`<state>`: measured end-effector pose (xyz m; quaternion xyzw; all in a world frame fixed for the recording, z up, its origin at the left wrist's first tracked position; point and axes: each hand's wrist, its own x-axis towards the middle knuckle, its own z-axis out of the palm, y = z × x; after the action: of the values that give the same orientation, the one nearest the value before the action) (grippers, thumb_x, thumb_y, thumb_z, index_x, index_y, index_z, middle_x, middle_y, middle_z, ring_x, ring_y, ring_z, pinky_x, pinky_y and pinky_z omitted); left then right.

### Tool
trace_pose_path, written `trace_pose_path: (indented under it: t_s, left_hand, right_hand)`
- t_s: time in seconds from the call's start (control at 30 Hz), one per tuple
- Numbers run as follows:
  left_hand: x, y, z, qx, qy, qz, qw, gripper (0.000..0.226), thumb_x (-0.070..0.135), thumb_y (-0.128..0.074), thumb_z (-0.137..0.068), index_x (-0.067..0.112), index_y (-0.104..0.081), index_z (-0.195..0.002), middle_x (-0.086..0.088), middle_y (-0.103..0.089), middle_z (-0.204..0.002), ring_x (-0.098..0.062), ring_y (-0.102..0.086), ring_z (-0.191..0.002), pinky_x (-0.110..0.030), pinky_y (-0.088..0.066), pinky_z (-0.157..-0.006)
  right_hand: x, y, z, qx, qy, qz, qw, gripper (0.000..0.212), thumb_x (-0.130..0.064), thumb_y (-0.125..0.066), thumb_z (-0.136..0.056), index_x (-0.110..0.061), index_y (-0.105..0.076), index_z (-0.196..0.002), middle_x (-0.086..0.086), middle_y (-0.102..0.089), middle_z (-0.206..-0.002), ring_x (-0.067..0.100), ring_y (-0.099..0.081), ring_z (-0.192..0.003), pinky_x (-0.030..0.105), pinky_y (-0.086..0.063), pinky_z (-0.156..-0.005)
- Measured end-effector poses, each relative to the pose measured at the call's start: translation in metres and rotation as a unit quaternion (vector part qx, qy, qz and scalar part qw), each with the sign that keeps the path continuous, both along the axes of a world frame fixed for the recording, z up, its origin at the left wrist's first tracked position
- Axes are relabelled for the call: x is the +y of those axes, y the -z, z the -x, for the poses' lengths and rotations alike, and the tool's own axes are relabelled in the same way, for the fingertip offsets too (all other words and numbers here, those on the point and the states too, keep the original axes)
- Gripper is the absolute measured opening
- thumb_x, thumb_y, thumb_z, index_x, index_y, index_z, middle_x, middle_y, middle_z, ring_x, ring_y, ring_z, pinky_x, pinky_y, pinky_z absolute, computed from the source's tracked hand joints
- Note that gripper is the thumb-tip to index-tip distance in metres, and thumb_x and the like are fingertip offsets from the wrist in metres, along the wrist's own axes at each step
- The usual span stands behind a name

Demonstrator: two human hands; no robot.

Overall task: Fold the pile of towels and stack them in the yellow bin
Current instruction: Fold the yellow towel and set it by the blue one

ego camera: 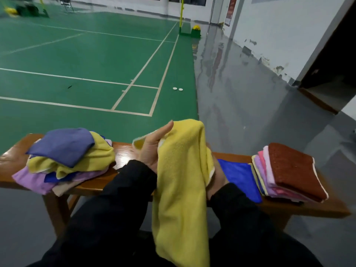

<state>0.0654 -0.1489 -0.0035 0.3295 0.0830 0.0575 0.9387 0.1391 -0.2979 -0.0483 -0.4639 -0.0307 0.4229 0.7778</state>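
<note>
A yellow towel (181,182) hangs in front of me over the wooden bench (125,153). My left hand (152,149) grips its upper left edge, thumb raised over the cloth. My right hand (217,178) is mostly hidden behind the towel and holds its right side. A loose pile of unfolded towels (63,160) in blue, yellow, purple and beige lies on the bench's left end. On the right end sits a folded stack (289,174) with a brown towel on top, and a blue towel (240,176) lies beside it. No yellow bin is in view.
The bench stands at the edge of a green sports court (86,60) with white lines. Grey floor (240,89) and a white wall run along the right. Two small white discs (177,89) lie on the court beyond the bench.
</note>
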Motion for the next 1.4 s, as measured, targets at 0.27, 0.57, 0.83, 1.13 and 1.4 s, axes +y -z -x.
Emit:
trace_pose_path:
  t_s: [0.27,0.57,0.83,1.13,1.4]
  left_hand:
    - [0.016,0.065,0.034,0.023,0.098,0.037,0.994,0.072,0.047,-0.072,-0.088,0.005,-0.055,-0.143,-0.023,-0.052,-0.146,-0.039,-0.052,-0.134,-0.057,-0.037,-0.114]
    - [0.07,0.025,0.018,0.051,0.037,0.004,0.998,0.064,0.054,-0.042,-0.101,0.006,-0.059,-0.139,-0.021,-0.059,-0.14,-0.034,-0.059,-0.128,-0.049,-0.05,-0.105]
    - [0.089,-0.006,-0.001,0.203,-0.171,-0.443,0.856,0.04,0.048,-0.065,-0.095,0.011,-0.071,-0.108,-0.001,-0.073,-0.107,-0.018,-0.069,-0.097,-0.03,-0.054,-0.083]
    - [0.099,-0.01,-0.009,0.066,-0.21,-0.319,0.922,0.03,0.026,-0.077,-0.089,0.003,-0.071,-0.108,-0.018,-0.071,-0.112,-0.027,-0.066,-0.104,-0.047,-0.052,-0.1]
    - [0.096,-0.016,-0.017,0.109,-0.333,-0.471,0.81,0.035,0.042,-0.048,-0.104,0.018,-0.048,-0.079,0.001,-0.034,-0.071,-0.012,-0.034,-0.065,-0.032,-0.029,-0.062]
  right_hand:
    - [-0.004,-0.017,-0.028,-0.026,0.029,-0.067,0.997,0.03,-0.029,-0.074,-0.088,-0.005,-0.072,-0.107,0.017,-0.073,-0.104,0.031,-0.07,-0.101,0.046,-0.057,-0.095]
    - [-0.022,-0.049,-0.06,-0.101,0.001,-0.073,0.992,0.062,-0.037,-0.077,-0.086,-0.005,-0.061,-0.137,0.021,-0.062,-0.138,0.033,-0.061,-0.128,0.05,-0.052,-0.103]
    - [-0.032,-0.074,-0.086,-0.186,0.121,-0.044,0.974,0.016,-0.023,-0.066,-0.098,-0.01,-0.072,-0.105,0.011,-0.075,-0.107,0.021,-0.072,-0.102,0.039,-0.058,-0.091]
    - [-0.035,-0.104,-0.099,-0.27,0.199,0.072,0.939,0.021,-0.022,-0.082,-0.086,-0.011,-0.071,-0.1,0.003,-0.074,-0.087,0.016,-0.074,-0.081,0.028,-0.059,-0.066]
    - [-0.04,-0.108,-0.1,-0.247,0.205,0.01,0.947,0.028,-0.027,-0.078,-0.09,-0.006,-0.07,-0.107,0.01,-0.07,-0.094,0.025,-0.07,-0.091,0.044,-0.06,-0.088]
